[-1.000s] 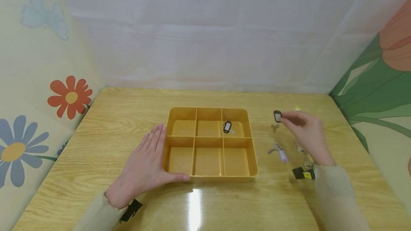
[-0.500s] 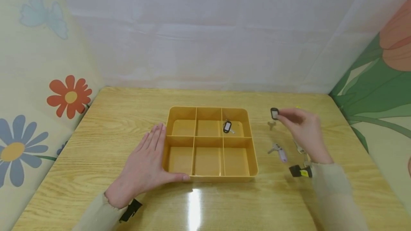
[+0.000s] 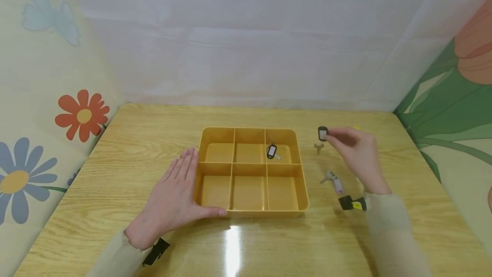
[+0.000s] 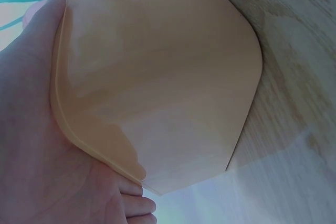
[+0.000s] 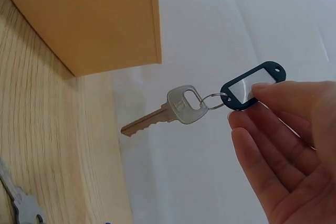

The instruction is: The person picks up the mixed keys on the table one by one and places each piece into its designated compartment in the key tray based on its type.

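Note:
My right hand (image 3: 355, 153) pinches a black-framed key tag (image 3: 322, 134) between thumb and fingers. From the tag's split ring hangs a silver key (image 5: 186, 104), above the table to the right of the yellow box. My left hand (image 3: 173, 195) lies along the near left corner of that six-compartment box (image 3: 250, 214), fingers straight on its left side and thumb along its front rim. In the left wrist view the palm (image 4: 63, 166) rests against the rim. Another key with a black tag (image 3: 271, 151) lies in the back right compartment.
A key with a pale purple tag (image 3: 337, 184) lies on the table right of the box. Behind the right hand a yellow item (image 3: 357, 128) peeks out; other keys there are mostly hidden. A white sheet (image 3: 246, 54) hangs behind the wooden table (image 3: 161, 119).
My right hand has moved a little left and back with the tagged key, toward the box. The left hand and the box have stayed in place.

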Demonstrator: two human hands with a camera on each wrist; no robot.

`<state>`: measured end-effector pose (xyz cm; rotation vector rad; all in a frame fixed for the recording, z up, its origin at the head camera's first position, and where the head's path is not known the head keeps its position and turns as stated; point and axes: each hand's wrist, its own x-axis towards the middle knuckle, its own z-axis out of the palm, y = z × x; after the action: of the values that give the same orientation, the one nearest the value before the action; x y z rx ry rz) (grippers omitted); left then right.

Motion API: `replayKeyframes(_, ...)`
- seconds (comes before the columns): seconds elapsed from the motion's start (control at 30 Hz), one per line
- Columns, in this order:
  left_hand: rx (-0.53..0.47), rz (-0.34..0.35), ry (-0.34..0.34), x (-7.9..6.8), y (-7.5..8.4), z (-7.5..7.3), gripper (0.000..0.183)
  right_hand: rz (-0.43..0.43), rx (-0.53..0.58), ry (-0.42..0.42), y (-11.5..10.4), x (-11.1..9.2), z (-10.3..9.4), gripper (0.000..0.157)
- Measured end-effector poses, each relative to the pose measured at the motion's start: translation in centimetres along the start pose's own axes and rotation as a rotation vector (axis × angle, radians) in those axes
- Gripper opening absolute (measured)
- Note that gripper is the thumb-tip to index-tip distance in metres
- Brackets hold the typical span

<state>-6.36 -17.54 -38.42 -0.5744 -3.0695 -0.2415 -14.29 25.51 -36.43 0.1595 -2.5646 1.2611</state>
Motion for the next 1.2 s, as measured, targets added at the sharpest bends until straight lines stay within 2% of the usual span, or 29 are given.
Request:
replayKeyframes(0.37, 0.012, 0.007, -0.015, 0.0, 0.0, -0.2, 0.146, -0.048, 0.028, 0.006, -0.4, 0.1, 0.4, 0.023)
replayKeyframes(0.73, 0.008, 0.013, -0.015, 0.1, -0.1, -0.3, 0.146, -0.034, 0.050, 0.018, -1.3, 0.0, 0.5, 0.022)
replayKeyframes(1.2, 0.016, 0.012, -0.011, 0.1, 0.0, -0.2, 0.147, -0.110, 0.098, 0.039, -2.0, -0.1, 0.5, 0.017)
